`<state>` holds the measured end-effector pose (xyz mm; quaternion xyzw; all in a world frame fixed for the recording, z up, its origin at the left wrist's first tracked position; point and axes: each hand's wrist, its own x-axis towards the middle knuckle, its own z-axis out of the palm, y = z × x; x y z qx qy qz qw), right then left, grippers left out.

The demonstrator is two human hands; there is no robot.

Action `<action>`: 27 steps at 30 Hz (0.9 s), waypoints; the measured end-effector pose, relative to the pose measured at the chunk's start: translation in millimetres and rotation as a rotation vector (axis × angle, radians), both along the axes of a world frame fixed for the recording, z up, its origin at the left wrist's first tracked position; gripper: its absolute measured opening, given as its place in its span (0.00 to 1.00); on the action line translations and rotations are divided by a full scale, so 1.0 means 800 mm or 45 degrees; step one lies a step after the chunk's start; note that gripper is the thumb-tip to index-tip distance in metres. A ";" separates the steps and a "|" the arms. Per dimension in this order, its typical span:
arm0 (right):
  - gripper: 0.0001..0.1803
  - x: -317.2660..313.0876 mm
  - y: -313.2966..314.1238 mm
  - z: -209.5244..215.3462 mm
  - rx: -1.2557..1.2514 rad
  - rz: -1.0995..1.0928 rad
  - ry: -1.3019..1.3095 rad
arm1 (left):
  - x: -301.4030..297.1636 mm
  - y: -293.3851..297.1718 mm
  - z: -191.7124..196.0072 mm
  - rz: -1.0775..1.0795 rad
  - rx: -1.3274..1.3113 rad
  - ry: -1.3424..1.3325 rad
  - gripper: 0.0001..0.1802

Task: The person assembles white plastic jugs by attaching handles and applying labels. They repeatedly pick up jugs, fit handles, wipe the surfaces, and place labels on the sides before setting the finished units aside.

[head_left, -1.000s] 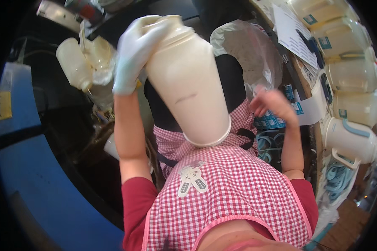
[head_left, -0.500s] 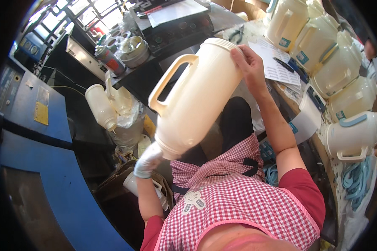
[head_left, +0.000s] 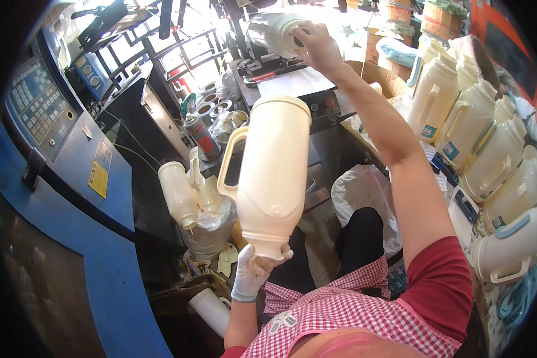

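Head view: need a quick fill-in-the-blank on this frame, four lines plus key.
1. The cream jug is held with its narrower end pointing ____.
2. Its handle is on the picture's ____ side of the body.
3. The left hand is gloved, while the right hand is ____.
4. The control cabinet at the picture's left is coloured ____.

Missing words: down; left; bare; blue.
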<state>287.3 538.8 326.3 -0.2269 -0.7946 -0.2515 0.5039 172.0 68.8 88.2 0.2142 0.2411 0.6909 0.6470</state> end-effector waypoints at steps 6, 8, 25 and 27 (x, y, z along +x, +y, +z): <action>0.29 0.179 -0.235 -0.003 -0.022 0.243 0.168 | -0.032 0.029 0.058 0.116 -0.048 -0.101 0.38; 0.26 0.254 -0.319 -0.025 -0.030 0.055 0.246 | -0.021 0.063 0.092 0.259 -0.032 0.103 0.36; 0.24 0.366 -0.377 -0.071 -0.287 0.032 0.461 | 0.016 0.168 0.188 0.028 0.164 0.000 0.34; 0.21 0.373 -0.377 -0.076 -0.311 0.122 0.541 | 0.015 0.180 0.198 -0.017 0.170 0.000 0.34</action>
